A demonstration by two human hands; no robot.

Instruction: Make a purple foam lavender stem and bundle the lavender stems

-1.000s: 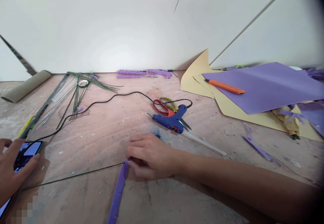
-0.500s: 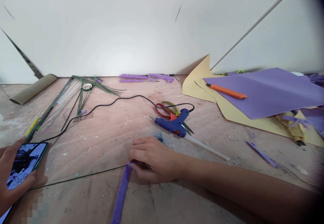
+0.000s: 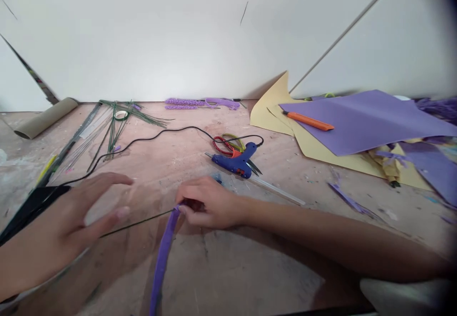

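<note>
My right hand (image 3: 209, 202) is closed, pinching one end of a purple strip (image 3: 162, 263) together with a thin green wire stem (image 3: 143, 221). The strip hangs toward the near edge of the view, while the stem runs left across the tabletop. Over the left part of the stem is my left hand (image 3: 89, 213), thumb and fingers apart, holding nothing. Part of a phone (image 3: 39, 202), its screen dark, shows behind the left wrist. The fingertips of my right hand hide where strip and stem meet.
A blue glue gun (image 3: 233, 162) lies on scissors (image 3: 224, 144), its black cord (image 3: 143, 139) running left. Purple sheet (image 3: 357, 121), yellow sheet (image 3: 317, 147) and an orange cutter (image 3: 309, 120) are at right. Green wires (image 3: 112, 133) and a cardboard tube (image 3: 46, 118) are at left.
My left hand has let go of the phone and moved right, opening over the stem. The phone's lit screen has gone dark. My right hand keeps its pinch; the whole view has shifted slightly.
</note>
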